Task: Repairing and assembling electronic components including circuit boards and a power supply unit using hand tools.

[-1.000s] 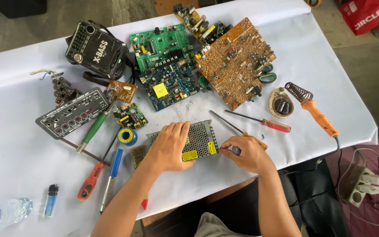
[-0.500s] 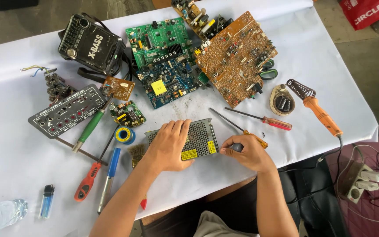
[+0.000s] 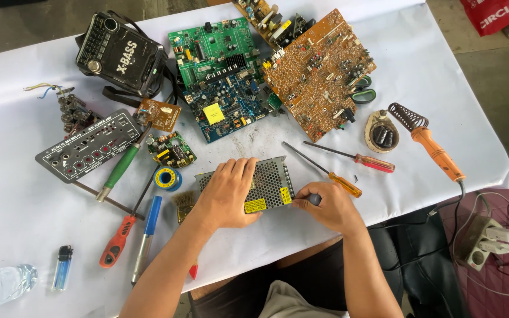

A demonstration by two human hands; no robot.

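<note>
From the head camera I look straight down on a white-covered table (image 3: 19, 206) crowded with electronics. My left hand (image 3: 226, 194) lies flat, fingers spread, on top of a perforated metal power supply box (image 3: 269, 185) that sits near the table's front edge, just ahead of my lap. My right hand (image 3: 328, 206) is at the box's right end, fingers curled tight around a dark tool handle (image 3: 313, 199) pressed against that end; the tool's tip is hidden, so I cannot tell its kind.

Just right of that hand lie two screwdrivers, one with a yellow handle (image 3: 344, 184) and one with a red handle (image 3: 373, 163), both angled toward the table's right edge. Farther right an orange soldering iron (image 3: 437, 154) rests beside its round stand (image 3: 381, 134), its cord dropping over the edge toward a power strip (image 3: 487, 240) on the floor.

Left of the box are a blue solder spool (image 3: 167, 178), a green-handled screwdriver (image 3: 119, 168), orange-handled pliers (image 3: 116, 241) and a blue-handled tool (image 3: 148, 227). Open cloth shows mainly at the far left, around a blue lighter (image 3: 62, 268) and a water bottle (image 3: 1, 285) at the corner.

Behind the box a narrow bare strip separates it from a green circuit board (image 3: 219, 76), a brown circuit board (image 3: 319, 73) and a black radio (image 3: 119, 54).
</note>
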